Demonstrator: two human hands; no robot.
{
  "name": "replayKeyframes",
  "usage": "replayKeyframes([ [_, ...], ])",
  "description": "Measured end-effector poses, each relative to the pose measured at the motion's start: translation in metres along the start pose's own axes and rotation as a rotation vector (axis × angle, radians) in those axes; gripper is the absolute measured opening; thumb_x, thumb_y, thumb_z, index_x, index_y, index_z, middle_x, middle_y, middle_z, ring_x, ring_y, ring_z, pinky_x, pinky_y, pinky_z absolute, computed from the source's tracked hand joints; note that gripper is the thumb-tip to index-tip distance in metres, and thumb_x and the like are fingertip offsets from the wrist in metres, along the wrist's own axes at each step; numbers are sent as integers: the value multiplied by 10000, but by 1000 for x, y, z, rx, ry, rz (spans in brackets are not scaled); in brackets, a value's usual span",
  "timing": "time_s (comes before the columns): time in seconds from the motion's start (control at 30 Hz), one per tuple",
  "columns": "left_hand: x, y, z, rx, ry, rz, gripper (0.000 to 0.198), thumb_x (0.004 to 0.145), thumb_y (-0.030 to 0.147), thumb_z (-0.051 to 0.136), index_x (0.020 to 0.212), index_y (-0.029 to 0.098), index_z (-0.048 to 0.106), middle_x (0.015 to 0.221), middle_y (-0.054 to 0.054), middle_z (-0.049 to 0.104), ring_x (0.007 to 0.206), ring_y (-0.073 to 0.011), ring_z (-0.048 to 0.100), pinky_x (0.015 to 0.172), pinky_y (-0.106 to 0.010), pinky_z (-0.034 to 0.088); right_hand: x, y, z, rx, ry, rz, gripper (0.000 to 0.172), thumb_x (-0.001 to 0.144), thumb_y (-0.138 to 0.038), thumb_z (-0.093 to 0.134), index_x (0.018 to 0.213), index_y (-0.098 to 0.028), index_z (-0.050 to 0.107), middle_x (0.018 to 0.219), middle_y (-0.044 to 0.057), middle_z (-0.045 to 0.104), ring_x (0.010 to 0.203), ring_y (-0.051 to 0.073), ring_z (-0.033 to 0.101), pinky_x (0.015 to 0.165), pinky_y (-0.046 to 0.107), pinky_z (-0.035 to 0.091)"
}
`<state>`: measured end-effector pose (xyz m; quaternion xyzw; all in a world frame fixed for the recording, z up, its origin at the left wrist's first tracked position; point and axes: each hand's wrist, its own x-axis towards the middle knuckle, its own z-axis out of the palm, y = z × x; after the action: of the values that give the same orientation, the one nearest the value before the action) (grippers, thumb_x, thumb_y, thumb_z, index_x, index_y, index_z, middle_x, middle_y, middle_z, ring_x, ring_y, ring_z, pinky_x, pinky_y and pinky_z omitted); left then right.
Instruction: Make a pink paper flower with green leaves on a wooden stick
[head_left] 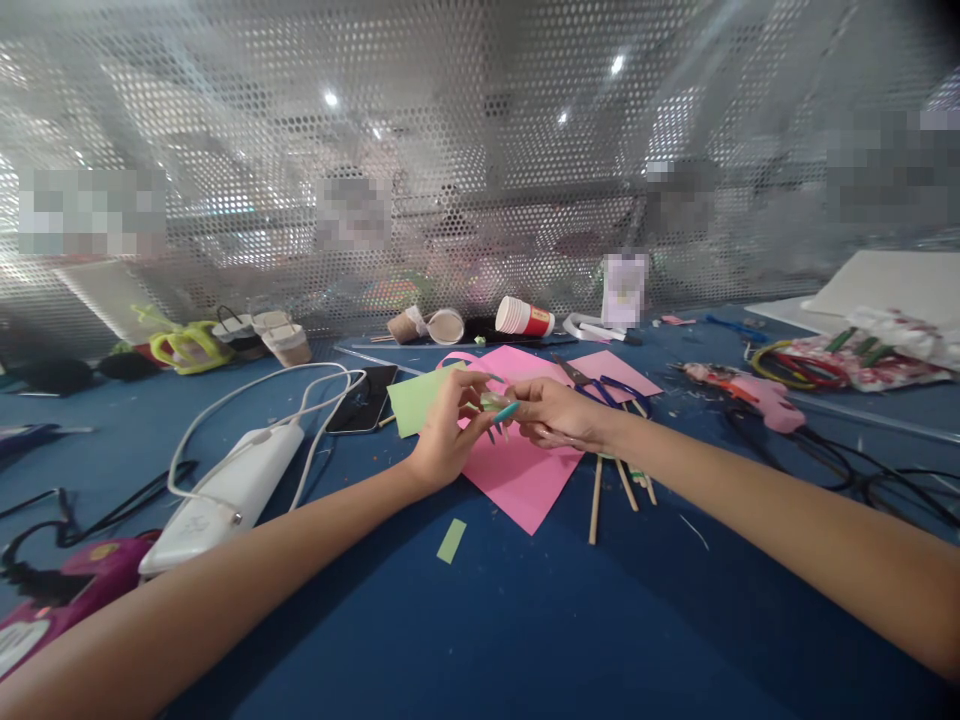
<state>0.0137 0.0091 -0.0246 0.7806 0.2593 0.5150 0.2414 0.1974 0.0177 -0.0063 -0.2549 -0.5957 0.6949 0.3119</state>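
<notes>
Both of my hands meet over a pink paper sheet [525,475] on the blue table. My left hand [446,430] pinches a small light-green paper piece [491,402] with thumb and fingers. My right hand [559,412] is closed on the same piece from the other side, its long teal nails pointing left. A green paper sheet [416,398] lies just behind my left hand. Blue-handled scissors [592,385] rest on the pink paper behind my right hand. A few thin wooden sticks [619,485] lie under my right wrist.
A white power bank [232,495] with white cables and a phone [364,398] lie at left. Paper cups [523,318] lie toppled at the back by a perforated metal wall. A pink glue gun [757,395] and dark cords sit at right. A green paper scrap [451,540] lies nearer me.
</notes>
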Motion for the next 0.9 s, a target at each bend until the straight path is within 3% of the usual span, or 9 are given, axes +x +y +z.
replayKeyframes([
  [0.2, -1, -1, 2, -24, -46, -116, 250, 869, 374, 545, 970, 189, 411, 806, -6, 515, 664, -101, 559, 539, -220, 453, 0, -1, 4, -39, 55, 5, 288, 728, -385, 735, 680, -156, 568, 338, -107, 401, 247, 20, 283, 257, 134, 179],
  [0.33, -3, 0, 0, -18, -25, -75, 264, 870, 410, 533, 960, 191, 416, 772, 8, 505, 621, -91, 533, 536, -222, 433, 0, -1, 5, -123, 140, -47, 307, 702, -409, 750, 673, -161, 571, 352, -106, 421, 233, 24, 292, 234, 146, 179],
  [0.47, -3, 2, -3, 39, -35, -23, 231, 931, 421, 393, 954, 193, 423, 718, 20, 473, 572, -84, 488, 511, -214, 409, -1, -7, 4, -271, 179, -90, 306, 707, -421, 747, 677, -153, 602, 360, -94, 433, 230, 27, 316, 226, 156, 172],
  [0.6, -1, 2, -3, 245, -158, 66, 242, 890, 401, 488, 990, 182, 459, 877, -28, 506, 641, -96, 522, 547, -226, 438, -5, -14, -3, -279, 78, 41, 354, 713, -462, 733, 638, -164, 559, 343, -98, 399, 226, 22, 289, 234, 154, 169],
  [0.7, 0, 2, -2, 353, -212, 120, 196, 896, 363, 485, 949, 175, 505, 854, -24, 507, 614, -91, 504, 552, -229, 443, -8, -17, -9, -317, -30, 137, 383, 758, -512, 674, 658, -159, 563, 326, -101, 354, 237, 24, 284, 248, 151, 173],
  [0.8, 1, 2, -2, 277, -207, 92, 232, 895, 392, 483, 935, 168, 526, 813, -27, 525, 610, -100, 518, 543, -229, 445, -9, -18, -13, -387, -53, 99, 434, 802, -567, 589, 740, -138, 612, 343, -94, 368, 248, 26, 285, 250, 155, 174],
  [0.9, 2, 2, -3, 23, -268, -99, 285, 882, 449, 489, 926, 168, 487, 754, -21, 562, 553, -99, 542, 504, -225, 448, -8, -17, -15, -454, -72, 12, 454, 793, -579, 590, 755, -128, 632, 405, -78, 431, 261, 20, 301, 249, 159, 175],
])
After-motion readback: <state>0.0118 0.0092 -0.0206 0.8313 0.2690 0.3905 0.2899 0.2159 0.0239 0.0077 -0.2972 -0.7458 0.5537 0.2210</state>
